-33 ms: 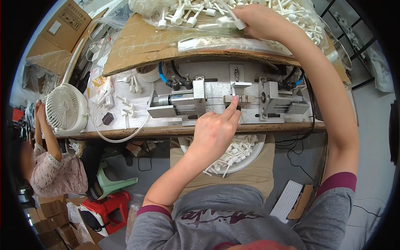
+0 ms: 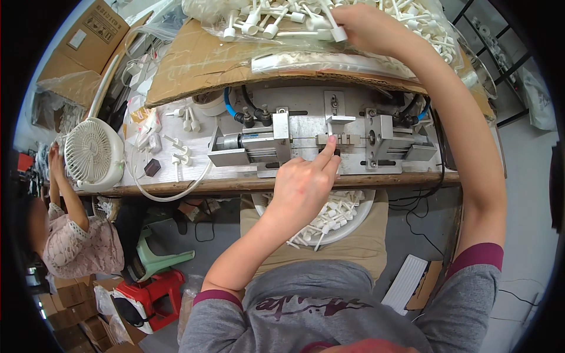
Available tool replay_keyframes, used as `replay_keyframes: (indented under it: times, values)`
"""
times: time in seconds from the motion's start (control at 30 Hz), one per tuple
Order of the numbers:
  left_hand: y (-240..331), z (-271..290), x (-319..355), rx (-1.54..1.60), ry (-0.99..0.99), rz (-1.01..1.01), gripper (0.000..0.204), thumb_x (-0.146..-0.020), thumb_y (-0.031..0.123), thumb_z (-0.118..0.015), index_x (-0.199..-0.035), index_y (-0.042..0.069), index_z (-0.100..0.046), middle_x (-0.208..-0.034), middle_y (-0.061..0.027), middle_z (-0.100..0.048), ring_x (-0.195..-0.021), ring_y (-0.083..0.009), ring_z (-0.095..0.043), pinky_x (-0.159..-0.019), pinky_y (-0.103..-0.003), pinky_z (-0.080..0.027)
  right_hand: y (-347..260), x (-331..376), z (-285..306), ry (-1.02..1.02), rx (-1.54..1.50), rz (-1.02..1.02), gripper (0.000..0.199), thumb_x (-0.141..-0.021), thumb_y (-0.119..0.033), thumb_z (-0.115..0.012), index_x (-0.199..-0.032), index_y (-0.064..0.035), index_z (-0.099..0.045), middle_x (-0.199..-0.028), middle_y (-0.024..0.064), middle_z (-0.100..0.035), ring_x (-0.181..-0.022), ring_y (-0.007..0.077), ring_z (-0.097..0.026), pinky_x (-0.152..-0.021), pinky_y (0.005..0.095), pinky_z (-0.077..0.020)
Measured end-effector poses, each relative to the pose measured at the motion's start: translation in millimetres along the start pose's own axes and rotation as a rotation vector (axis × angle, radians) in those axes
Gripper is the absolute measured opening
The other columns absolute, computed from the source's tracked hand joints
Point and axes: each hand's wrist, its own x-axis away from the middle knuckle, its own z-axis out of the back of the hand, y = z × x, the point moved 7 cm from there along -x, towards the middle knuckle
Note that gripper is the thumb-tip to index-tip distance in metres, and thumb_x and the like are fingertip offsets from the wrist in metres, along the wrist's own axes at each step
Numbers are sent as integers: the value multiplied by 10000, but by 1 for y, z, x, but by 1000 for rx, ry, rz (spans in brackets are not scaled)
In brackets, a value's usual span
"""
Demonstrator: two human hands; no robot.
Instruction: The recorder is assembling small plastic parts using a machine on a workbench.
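- While the left hand (image 2: 303, 188) rests at the bench edge, its forefinger and thumb are pinched together on a small part at the middle slot of the metal fixture (image 2: 329, 144), seemingly to seat it squarely; the part itself is too hidden to name.
- Stretched far forward, the right hand (image 2: 368, 26) has its fingers closed around a white plastic stem piece (image 2: 336, 29) at the edge of the heap of white pieces (image 2: 259, 17), which lies in clear plastic sheeting on a cardboard sheet (image 2: 194, 65) above the fixture, within arm's reach.
- Directly below the fixture, a round white basin (image 2: 362, 215) sits on the person's lap side of the bench, holding more white stem pieces, likely placed to catch them as they drop.
- Blue air hoses (image 2: 228, 103) run into the fixture's left block.
- Loose white pieces (image 2: 179, 156) lie on the bench beside a small white fan (image 2: 93, 154).
- At far left, another person's raised arm (image 2: 62, 188) shows, apart from this work.
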Motion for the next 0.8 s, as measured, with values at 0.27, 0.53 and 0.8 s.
replay_keyframes:
  times: [0.27,0.53,0.8]
  values:
    - [2,-3,-2,39,22,-19,228,-775,156,-767,-974,65,-702,-1232,-102,-682,-549,-240,-637,-562,-321,-526,63,12,16,411,-287,-189,243,-917,-209,-613,-1027,-1,-551,-902,252,-649,-803,418,-646,-723,418,-517]
    - [1,22,7,501,9,61,336,-747,190,-838,-1021,57,-697,-1239,-125,-680,-632,-177,-679,-609,-289,-546,25,68,17,170,-1416,-231,156,-1000,-184,-524,-1003,-48,-600,-919,33,-656,-444,24,-437,-395,188,-347]
    - [-2,47,3,834,239,128,452,-746,-40,-808,-1175,-9,-669,-1096,-111,-690,-924,-160,-697,-758,-274,-607,-98,152,-54,32,-2013,-499,288,-1026,-299,-528,-954,-35,-618,-812,17,-631,-416,15,-342,-419,193,-285]
